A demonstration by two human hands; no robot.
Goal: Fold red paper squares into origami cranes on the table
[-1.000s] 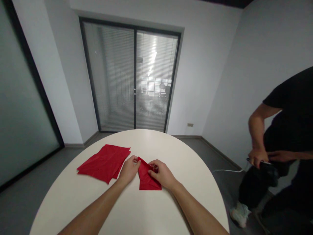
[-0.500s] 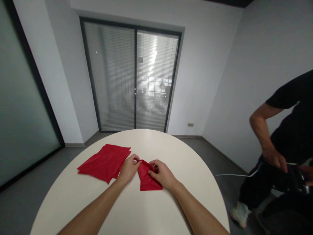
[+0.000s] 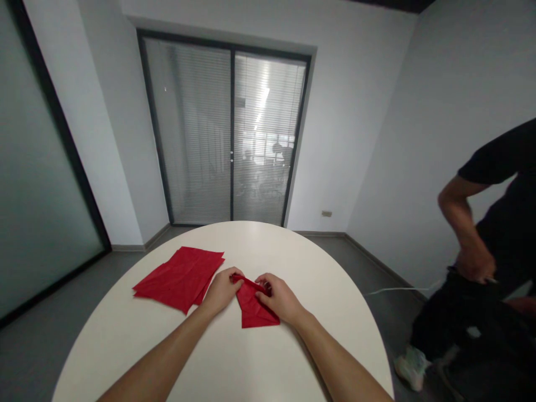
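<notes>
Between my hands is a small piece of red paper or cloth, creased, with a folded band along its upper edge. My left hand pinches its upper left corner between thumb and fingers. On the opposite side, my right hand grips the upper right edge, thumb in front and fingers behind. The lower edge of the piece rests on or just over the table. Left of my left hand lies a loose stack of larger red sheets, creased and slightly out of line. Whether the material is paper or fabric, I cannot tell.
A round cream table carries everything. At the right stands a person in dark clothes, one hand at a black bag. A white cable runs near the table's right edge. Glass panels with blinds stand behind.
The upper edge of the red piece now shows as a folded-over band, and the piece has shifted slightly right. The other person's hand and arm have moved right, toward the bag.
</notes>
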